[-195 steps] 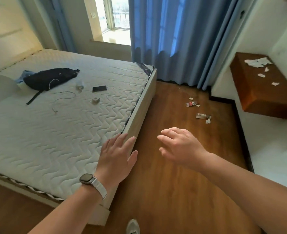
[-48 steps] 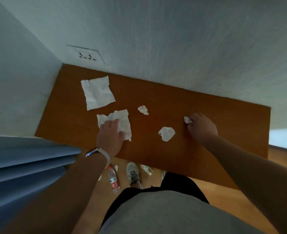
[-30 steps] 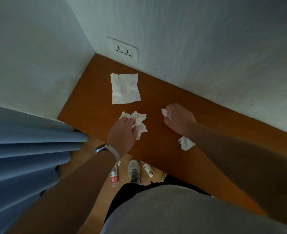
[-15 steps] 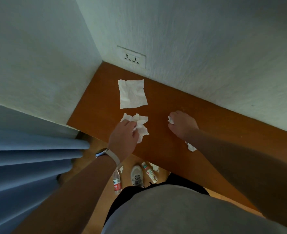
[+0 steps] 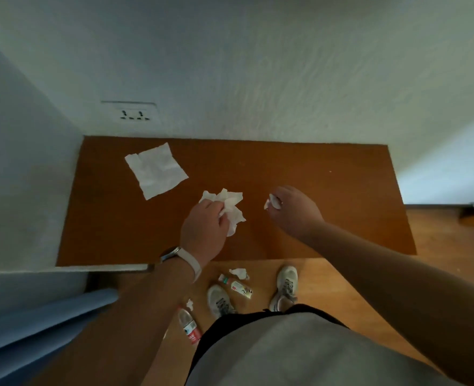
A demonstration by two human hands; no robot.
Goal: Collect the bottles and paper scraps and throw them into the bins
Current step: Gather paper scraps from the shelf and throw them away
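Note:
My left hand (image 5: 205,227) grips a crumpled white tissue (image 5: 231,206) above the brown wall shelf (image 5: 313,174). My right hand (image 5: 294,210) is closed on small white paper scraps (image 5: 271,203). A flat creased tissue (image 5: 156,169) lies on the shelf's left part, near the corner. Down on the wooden floor, a clear bottle with a red label (image 5: 189,325) lies by my left shoe. A small bottle with a green cap (image 5: 235,285) rests between my shoes. Two paper scraps, one (image 5: 239,273) near the small bottle and one (image 5: 189,303) near the clear bottle, lie on the floor.
White walls meet at the shelf's left corner, with a power socket (image 5: 134,114) above it. A blue curtain (image 5: 35,324) hangs at lower left. My two shoes (image 5: 219,299) stand on the wooden floor (image 5: 341,291) below the shelf. No bin is in view.
My right hand has picked the last small scrap off the shelf's middle. My left hand holds the crumpled tissue as before. The view has swung to face the shelf squarely.

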